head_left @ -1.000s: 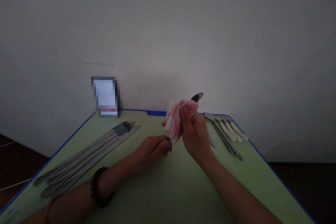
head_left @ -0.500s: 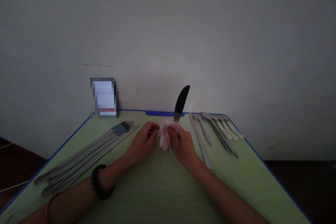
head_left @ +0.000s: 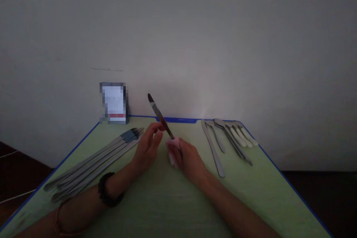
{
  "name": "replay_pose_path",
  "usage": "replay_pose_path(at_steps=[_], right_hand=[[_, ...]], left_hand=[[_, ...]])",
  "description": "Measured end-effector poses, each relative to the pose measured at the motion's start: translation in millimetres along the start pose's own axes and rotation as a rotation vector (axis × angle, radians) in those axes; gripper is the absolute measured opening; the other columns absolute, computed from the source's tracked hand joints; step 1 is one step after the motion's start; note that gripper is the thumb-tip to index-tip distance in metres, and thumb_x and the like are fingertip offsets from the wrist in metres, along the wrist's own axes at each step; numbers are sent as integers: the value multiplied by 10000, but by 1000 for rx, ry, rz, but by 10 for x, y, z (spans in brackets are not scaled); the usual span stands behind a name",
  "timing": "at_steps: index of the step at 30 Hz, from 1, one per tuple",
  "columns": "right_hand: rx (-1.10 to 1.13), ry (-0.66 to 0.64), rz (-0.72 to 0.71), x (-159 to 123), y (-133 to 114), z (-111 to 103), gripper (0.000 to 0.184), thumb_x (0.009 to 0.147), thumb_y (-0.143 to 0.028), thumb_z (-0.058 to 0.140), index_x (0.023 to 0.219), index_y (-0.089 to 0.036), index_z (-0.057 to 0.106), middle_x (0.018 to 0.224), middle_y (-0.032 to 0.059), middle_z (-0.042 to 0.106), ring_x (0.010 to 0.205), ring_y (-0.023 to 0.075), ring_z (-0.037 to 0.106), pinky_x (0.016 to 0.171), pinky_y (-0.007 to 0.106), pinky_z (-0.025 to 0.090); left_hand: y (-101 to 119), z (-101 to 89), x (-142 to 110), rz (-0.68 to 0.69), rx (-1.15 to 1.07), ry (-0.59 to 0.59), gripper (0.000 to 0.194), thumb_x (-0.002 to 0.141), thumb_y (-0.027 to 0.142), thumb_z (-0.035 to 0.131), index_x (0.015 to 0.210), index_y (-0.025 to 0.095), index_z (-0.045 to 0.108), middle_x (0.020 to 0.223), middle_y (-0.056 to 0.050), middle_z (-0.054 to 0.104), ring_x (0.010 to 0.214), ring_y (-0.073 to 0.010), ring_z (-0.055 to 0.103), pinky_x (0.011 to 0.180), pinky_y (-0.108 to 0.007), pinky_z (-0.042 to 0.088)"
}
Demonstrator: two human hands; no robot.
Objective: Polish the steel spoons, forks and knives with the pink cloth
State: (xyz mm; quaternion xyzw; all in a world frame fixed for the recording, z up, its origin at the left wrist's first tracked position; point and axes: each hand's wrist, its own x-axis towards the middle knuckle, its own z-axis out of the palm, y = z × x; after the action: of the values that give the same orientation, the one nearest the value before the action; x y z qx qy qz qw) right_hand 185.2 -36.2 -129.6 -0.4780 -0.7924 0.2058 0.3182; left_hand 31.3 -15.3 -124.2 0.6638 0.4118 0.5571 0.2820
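A table knife stands tilted over the middle of the green table, its blade pointing up and to the left. My right hand is closed round its lower end through a pink cloth. My left hand sits just left of the knife, fingertips pinched at the blade near its middle. A dark bead bracelet is on my left wrist.
Several long knives lie in a row on the left of the table. Spoons and knives, some with white handles, lie at the right back. A small blurred card stands at the back left against the wall.
The knife swung from pointing right, to upright, to leaning left. My right hand came down with the cloth towards the table, and my left hand rose to the blade.
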Motion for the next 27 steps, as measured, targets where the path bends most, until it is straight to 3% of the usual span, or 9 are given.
replay_pose_path(at_steps=[5, 10, 16, 19, 24, 27], right_hand=[[-346, -74, 107, 5, -53, -4, 394, 931, -415, 346, 982, -160, 641, 789, 110, 687, 685, 219, 609, 640, 303, 407], [-379, -73, 129, -90, -58, 10, 363, 933, -393, 357, 1012, -171, 633, 768, 97, 694, 654, 225, 617, 605, 306, 400], [-290, -36, 188, -133, -57, -63, 351, 939, -372, 342, 1018, -178, 623, 819, 84, 689, 719, 212, 620, 679, 310, 424], [-158, -43, 188, -50, -149, -72, 341, 936, -355, 339, 1088, -165, 579, 907, 94, 678, 804, 212, 627, 719, 315, 441], [-71, -92, 137, -17, -256, -121, 472, 871, -366, 467, 1252, -87, 467, 1219, 187, 574, 1081, 265, 558, 883, 389, 432], [-55, -93, 143, -111, -197, -236, 490, 860, -372, 491, 1261, -91, 466, 1224, 189, 571, 1063, 257, 571, 867, 392, 457]], left_hand=[[-44, 29, 49, -184, -181, 56, 220, 828, 373, 565, 806, 157, 598, 805, -32, 672, 805, -166, 612, 806, -307, 456], [39, 42, 179, -313, -562, 131, 229, 775, 365, 653, 774, 147, 584, 716, 7, 658, 704, -140, 647, 743, -306, 515], [253, -318, 520, -240, -637, 385, 145, 758, 258, 655, 695, 160, 568, 662, 37, 649, 630, -107, 659, 676, -241, 559], [355, -512, 596, -236, -575, 445, 109, 759, 229, 637, 692, 166, 578, 656, 32, 653, 613, -112, 663, 618, -218, 566], [465, -590, 493, -353, -497, 299, 128, 724, 245, 678, 730, 146, 597, 683, 12, 666, 598, -125, 670, 542, -201, 552], [474, -503, 402, -446, -453, 179, 172, 699, 269, 704, 736, 142, 594, 714, -6, 674, 594, -136, 669, 521, -214, 545]])
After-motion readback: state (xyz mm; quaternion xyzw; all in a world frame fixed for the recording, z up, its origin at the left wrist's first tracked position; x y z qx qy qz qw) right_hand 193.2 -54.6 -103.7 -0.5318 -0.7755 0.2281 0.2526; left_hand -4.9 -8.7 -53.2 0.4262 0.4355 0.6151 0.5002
